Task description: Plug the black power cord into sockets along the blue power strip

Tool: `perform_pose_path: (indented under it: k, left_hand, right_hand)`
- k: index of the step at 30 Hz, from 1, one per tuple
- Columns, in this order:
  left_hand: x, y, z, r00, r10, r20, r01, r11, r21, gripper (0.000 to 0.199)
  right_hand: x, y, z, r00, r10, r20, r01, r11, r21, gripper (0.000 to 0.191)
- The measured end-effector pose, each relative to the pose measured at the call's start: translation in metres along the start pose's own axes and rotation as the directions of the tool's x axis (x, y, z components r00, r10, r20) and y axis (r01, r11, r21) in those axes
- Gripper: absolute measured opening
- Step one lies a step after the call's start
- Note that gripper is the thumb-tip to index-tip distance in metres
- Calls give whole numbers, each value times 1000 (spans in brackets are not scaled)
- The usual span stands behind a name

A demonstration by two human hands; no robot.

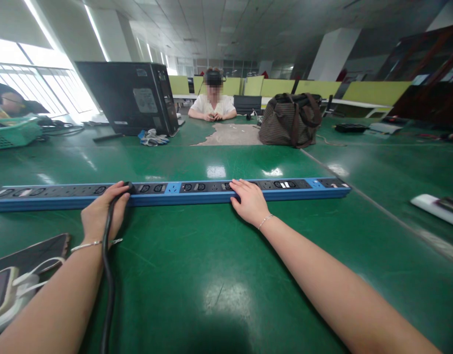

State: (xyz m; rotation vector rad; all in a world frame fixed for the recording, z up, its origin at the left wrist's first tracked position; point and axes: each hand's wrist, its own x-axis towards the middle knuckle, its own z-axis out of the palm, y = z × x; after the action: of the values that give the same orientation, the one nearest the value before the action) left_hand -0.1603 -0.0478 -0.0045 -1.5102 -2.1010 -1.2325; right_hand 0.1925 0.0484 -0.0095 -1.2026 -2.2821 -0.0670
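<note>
I am watching from far a long blue metal power strip with black sockets (182, 199), which is lying crosswise on the glossy green worktop (175, 265). My left hand (97, 216) is holding a black plug (129, 187) at the strip's top, its fingers closed around it; whether it is sitting in a socket, I cannot tell. My right hand (250, 200) is resting further along — fingers lying over the top, thumb apart at the near side, not clenched. I am worrying about the thick black cable (107, 275), which is crossing the left wrist: catching on the thin pale bracelet (85, 245), it could twist the plug. The strip could also be sliding on this smooth surface — if the right hand is pressing too lightly.
</note>
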Motion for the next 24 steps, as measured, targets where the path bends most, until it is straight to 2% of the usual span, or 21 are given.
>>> perform_pose_path:
  k: [6,13,19,24]
  left_hand:
    - [3,7,-4,999,-34,16,33,996,83,30]
    - [16,11,-12,988,-117,103,93,972,218,29]
    - [7,6,-12,992,-92,83,72,972,224,32]
    - [3,0,-5,998,-28,48,18,981,193,32]
  right_hand:
    - [1,0,-1,1000,3,8,-4,1000,3,42]
    - [2,-2,-1,1000,10,17,-10,1000,-11,43]
    - [1,-1,-1,1000,5,16,-5,1000,0,43]
    - [1,0,0,1000,-6,6,6,1000,2,43]
